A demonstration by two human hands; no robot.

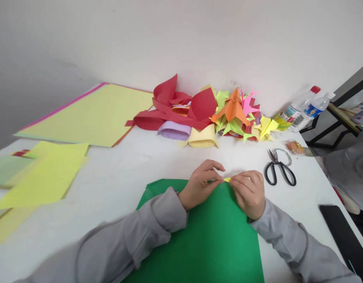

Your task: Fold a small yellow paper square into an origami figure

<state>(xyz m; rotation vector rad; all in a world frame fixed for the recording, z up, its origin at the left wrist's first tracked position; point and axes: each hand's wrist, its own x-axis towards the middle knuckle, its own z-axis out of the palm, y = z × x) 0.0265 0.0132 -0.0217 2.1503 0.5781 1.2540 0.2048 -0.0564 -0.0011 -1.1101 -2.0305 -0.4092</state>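
Note:
A small strip of yellow paper (227, 179) is pinched between my two hands, above the far edge of a large green sheet (210, 236). My left hand (203, 182) holds its left end between thumb and finger, the index finger raised a little. The right end is gripped by the closed fingers of my right hand (249, 192), which hide most of that side. What shape the strip has is too small to tell. Black-handled scissors (275, 167) lie on the table to the right of my right hand.
Behind my hands, against the wall, lie red paper shapes (169, 110) and folded paper pieces, one orange (233, 108). Yellow sheets (45, 177) are at the left. Two plastic bottles (309, 110) and a roll of clear tape (283, 156) are at the right, with a black phone-like slab (343, 236) nearer.

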